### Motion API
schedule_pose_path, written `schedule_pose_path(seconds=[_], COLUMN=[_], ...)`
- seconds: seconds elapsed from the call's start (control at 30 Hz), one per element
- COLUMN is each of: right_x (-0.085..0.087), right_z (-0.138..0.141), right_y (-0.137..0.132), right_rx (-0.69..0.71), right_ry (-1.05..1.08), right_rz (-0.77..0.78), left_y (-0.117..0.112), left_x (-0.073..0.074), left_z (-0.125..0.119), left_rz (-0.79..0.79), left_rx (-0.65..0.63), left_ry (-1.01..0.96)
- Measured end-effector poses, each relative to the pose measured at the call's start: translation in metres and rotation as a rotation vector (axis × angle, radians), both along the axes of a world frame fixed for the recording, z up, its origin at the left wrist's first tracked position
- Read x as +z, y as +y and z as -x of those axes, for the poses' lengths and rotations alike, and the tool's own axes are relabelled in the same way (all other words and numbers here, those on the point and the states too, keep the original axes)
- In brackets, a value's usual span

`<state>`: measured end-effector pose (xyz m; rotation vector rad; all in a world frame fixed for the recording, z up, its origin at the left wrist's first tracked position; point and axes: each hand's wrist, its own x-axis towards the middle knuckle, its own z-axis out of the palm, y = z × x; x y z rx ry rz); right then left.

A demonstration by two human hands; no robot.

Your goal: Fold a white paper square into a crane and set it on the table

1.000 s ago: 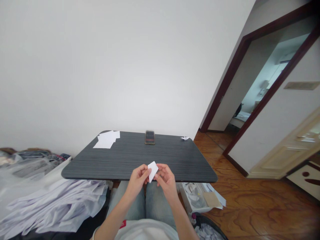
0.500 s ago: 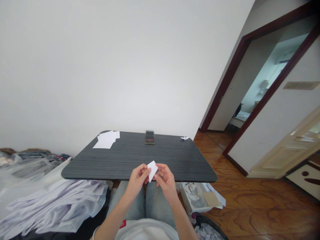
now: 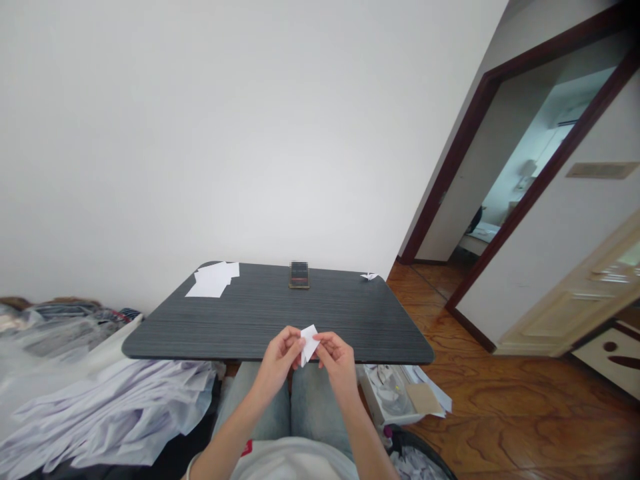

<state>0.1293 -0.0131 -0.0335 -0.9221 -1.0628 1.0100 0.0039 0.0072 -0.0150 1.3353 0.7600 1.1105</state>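
Observation:
A small folded white paper [image 3: 309, 341] is held up between both hands, just above the front edge of the dark table [image 3: 240, 327]. My left hand [image 3: 281, 353] pinches its left side, thumb on the face towards me. At the right corner, the thumb and fingers of my right hand [image 3: 336, 355] close on the paper too. Part of a flap hangs at the lower end; the fingers behind the paper are hidden.
White paper sheets [image 3: 210, 279] lie at the table's back left. A phone [image 3: 299, 275] is at the back middle, and a folded paper piece [image 3: 369, 276] at the back right. Below on the right stand a box [image 3: 393, 397] of odds and ends and a bin [image 3: 420, 460].
Both hands and the paper have shifted slightly right. The right thumb and fingers have closed further onto the paper's right side, and the paper has turned a little.

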Motion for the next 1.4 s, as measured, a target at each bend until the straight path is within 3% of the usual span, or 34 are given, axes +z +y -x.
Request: schedule_pose_path(seconds=[0.3,0.5,0.77,0.97,1.4], right_x=[0.003,0.001,-0.005,-0.006,-0.003], right_z=[-0.002,-0.002,-0.002,0.000,0.000], right_y=[-0.001,-0.001,0.002,0.003,0.000], right_rx=[-0.021,-0.012,-0.035,-0.035,-0.023], right_ry=[-0.029,-0.049,-0.078,-0.081,-0.060], right_rz=[-0.021,-0.014,-0.012,-0.001,-0.002], left_y=[-0.002,0.001,0.000,0.002,0.001], left_x=[0.003,0.000,0.005,-0.001,-0.005], left_z=[0.009,0.011,0.014,0.016,0.019], left_rz=[-0.122,-0.177,-0.148,-0.083,-0.143], left_rx=[0.090,0.062,0.042,-0.026,-0.007], left_ry=[0.050,0.040,0.065,-0.001,0.056])
